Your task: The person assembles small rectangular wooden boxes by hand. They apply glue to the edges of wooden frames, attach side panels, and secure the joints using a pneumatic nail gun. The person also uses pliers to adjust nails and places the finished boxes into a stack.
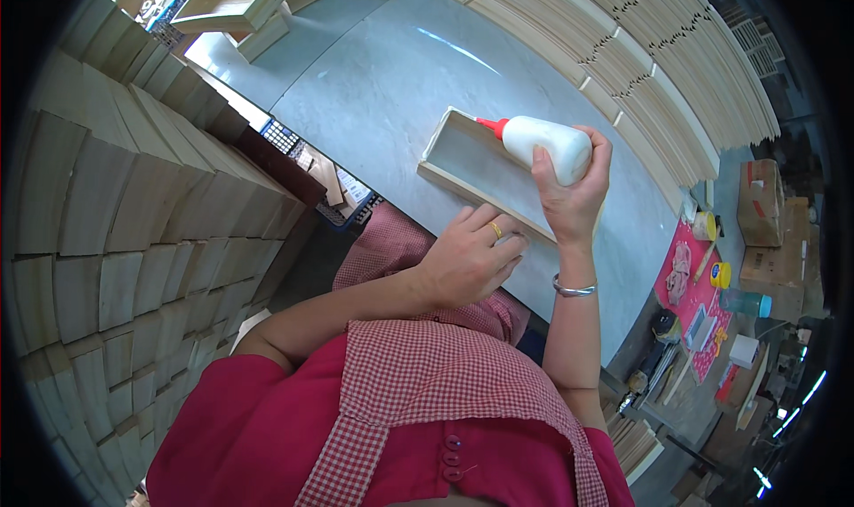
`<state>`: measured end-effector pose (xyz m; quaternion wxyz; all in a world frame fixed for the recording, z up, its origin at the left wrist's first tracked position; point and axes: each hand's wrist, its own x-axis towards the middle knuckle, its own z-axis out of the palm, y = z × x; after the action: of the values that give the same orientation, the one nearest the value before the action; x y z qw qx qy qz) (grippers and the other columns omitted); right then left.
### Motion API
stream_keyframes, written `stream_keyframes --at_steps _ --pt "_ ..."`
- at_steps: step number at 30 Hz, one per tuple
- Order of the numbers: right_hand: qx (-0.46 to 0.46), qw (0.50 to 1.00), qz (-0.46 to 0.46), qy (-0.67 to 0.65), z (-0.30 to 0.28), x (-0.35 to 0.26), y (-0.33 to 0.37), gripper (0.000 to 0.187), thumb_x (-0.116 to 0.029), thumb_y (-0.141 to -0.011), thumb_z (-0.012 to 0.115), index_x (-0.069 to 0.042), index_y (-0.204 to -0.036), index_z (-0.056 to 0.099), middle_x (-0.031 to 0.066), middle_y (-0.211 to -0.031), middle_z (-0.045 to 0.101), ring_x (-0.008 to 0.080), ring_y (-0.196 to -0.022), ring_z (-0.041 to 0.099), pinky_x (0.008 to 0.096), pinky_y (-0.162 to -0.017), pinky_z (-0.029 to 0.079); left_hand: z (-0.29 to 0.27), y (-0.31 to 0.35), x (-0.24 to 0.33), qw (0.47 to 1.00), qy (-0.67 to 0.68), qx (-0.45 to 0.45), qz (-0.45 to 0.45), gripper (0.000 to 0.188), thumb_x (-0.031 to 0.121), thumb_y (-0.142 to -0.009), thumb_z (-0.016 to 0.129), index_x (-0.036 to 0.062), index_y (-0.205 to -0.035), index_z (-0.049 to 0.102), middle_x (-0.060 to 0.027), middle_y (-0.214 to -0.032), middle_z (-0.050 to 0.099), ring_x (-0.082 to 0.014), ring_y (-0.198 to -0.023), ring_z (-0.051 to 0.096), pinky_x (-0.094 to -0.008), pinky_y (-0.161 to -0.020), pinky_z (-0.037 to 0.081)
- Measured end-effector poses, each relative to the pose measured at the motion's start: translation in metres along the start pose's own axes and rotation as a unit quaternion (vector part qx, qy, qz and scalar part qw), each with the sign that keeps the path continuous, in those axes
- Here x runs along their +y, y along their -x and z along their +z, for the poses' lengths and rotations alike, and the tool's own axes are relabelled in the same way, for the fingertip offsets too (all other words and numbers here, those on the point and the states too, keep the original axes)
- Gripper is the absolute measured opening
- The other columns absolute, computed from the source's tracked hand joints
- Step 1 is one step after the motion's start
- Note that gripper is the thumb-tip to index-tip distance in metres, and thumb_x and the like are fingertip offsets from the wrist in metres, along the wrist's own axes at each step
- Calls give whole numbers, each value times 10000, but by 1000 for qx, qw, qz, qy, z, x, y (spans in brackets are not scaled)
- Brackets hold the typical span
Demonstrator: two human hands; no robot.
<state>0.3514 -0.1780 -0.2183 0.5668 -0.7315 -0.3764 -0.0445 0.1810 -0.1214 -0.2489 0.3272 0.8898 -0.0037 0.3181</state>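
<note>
A white squeeze bottle (544,144) with a red nozzle lies tilted in my right hand (578,191), fingers and thumb wrapped round its body. Its nozzle (492,126) points left, its tip by the far end of a shallow rectangular wooden frame (452,183). Pale tabletop shows inside the frame. My left hand (473,256), with a gold ring, is curled against the frame's near long side; its fingertips are partly hidden. Part of the frame's right end is behind my right hand and the bottle.
Stacked wooden boards (133,187) rise on the left. Rows of thin wooden strips (614,53) line the grey table's (356,89) far side. Assembled wooden boxes (229,7) stand at the far left. A pink-covered surface (680,267) with jars and tools is at right, near cardboard boxes (772,253).
</note>
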Motion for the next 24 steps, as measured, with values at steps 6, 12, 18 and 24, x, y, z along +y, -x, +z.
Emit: stream_keyframes --at_steps 6,12,18,24 --pt "23 999 10 33 -37 6 9 550 -207 -779 831 -29 -1195 517 124 -1034 644 213 -889 661 341 -771 565 6 -1 0 999 -41 -4 8 297 120 -786 766 86 -1063 666 -59 -1140 608 -273 -1079 575 -400 -855 438" --pt "55 995 17 81 -78 13 22 540 -204 -772 827 -28 -1186 528 125 -1041 643 219 -913 654 352 -806 556 10 -4 2 998 -46 -31 11 308 120 -788 763 79 -1079 670 -72 -1178 605 -284 -1102 569 -430 -910 428" --pt "90 989 36 112 -117 18 37 551 -204 -763 833 -26 -1190 534 120 -1046 639 218 -923 649 350 -819 548 18 -6 3 998 -55 -39 17 289 116 -802 749 73 -1079 681 -79 -1191 608 -293 -1105 568 -440 -924 428" --pt "112 982 47 143 -151 24 50 549 -198 -763 833 -21 -1189 536 115 -1071 618 209 -948 628 348 -832 539 25 -7 5 997 -63 -48 26 285 118 -804 747 69 -1078 689 -84 -1196 613 -305 -1103 566 -446 -927 424"
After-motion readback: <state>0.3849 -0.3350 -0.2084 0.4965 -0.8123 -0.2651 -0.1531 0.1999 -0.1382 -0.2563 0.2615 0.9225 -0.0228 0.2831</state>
